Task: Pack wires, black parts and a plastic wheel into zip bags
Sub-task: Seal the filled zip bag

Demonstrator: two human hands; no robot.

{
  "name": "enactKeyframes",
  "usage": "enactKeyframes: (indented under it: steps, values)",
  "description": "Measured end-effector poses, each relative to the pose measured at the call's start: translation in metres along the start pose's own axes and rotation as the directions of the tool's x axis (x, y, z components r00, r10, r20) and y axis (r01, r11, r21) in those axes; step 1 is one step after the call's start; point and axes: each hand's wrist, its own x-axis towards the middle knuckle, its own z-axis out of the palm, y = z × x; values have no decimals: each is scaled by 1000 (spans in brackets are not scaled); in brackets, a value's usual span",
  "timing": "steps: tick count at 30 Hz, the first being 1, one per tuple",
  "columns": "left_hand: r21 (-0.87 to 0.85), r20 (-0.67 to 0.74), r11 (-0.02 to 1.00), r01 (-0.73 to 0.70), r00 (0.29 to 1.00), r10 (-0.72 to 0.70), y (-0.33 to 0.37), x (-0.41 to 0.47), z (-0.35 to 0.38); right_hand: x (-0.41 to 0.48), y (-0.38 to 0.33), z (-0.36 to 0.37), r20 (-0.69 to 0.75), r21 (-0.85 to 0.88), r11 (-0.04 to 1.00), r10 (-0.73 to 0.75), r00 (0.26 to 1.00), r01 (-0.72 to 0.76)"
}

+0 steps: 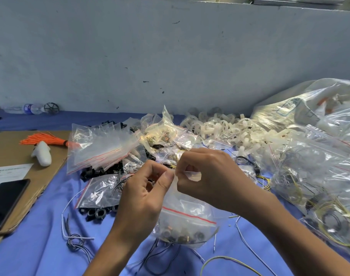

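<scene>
**A:** From the head view, where is the zip bag (188, 222)?

**B:** It's held up over the blue counter (40, 246). The left hand (144, 188) and right hand (208, 176) each pinch its top edge in a narrow grip, above the red zip line. Black parts (182, 235) sit at its bottom.

**A:** Which step is this?

**B:** I'd say working the mouth (parting or sealing, I cannot tell which).

**A:** And next?

**B:** If it needs more, one grip must let go and fetch from the loose wires (74, 239) near the left forearm or the plastic wheels (216, 126) by the wall. If it's full, pinch along the zip line.
</scene>
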Motion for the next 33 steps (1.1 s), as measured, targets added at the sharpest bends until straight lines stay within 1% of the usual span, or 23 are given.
enactKeyframes:
  steps: [9,13,17,22,33]
  values:
    - [47,-36,999,-14,999,16,1,2,0,-12,27,-3,-33,-7,999,39,999,-39]
    - [22,-58,1000,13,998,-12,-3,4,-6,-22,46,-8,-85,-22,997,73,994,-75]
    - [35,-71,999,24,997,-22,-6,1,-7,-35,62,-13,-133,-41,996,75,988,-81]
    - [40,-81,999,12,997,-8,-7,1,-8,-49,74,-21,-182,-67,994,77,980,-90]
    - [29,-74,1000,-7,997,9,-6,4,4,-83,80,-38,-184,-16,986,161,970,-166]
